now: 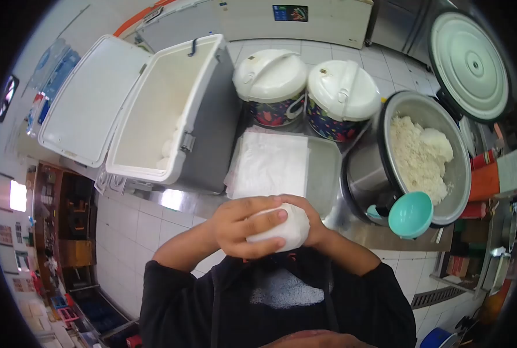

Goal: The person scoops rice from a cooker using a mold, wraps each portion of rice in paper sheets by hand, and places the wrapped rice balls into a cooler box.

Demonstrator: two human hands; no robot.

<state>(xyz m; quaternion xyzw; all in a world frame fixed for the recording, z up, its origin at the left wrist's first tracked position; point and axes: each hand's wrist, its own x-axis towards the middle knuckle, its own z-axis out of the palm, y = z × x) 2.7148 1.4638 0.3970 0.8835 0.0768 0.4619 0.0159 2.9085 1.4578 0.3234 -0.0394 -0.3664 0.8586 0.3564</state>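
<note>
The left hand (235, 228) and right hand (314, 223) are pressed around a white wrapped bundle (290, 229), the left with its fingers bent across the top and side, the right cupped against the opposite side. The bundle sits between the two palms, partly covered by the left fingers, in front of the chest of a black top (287, 296).

Just beyond the hands, a stack of white paper sheets (273, 165) lies over the left part of a shallow tray (326, 168) on a steel table (351, 235). To the right stands a large rice cooker (369, 168), lid (472, 64) raised, holding white rice (418, 153); a teal ladle (410, 214) rests at its near rim. To the left is a grey cooler box (209, 124), open, with white lumps (168, 148) inside.

Behind the tray, two insulated jugs (271, 78) with white lids and dark floral sides stand side by side. Farther back, a chest freezer (316, 26) stands on the tiled floor (383, 64).
</note>
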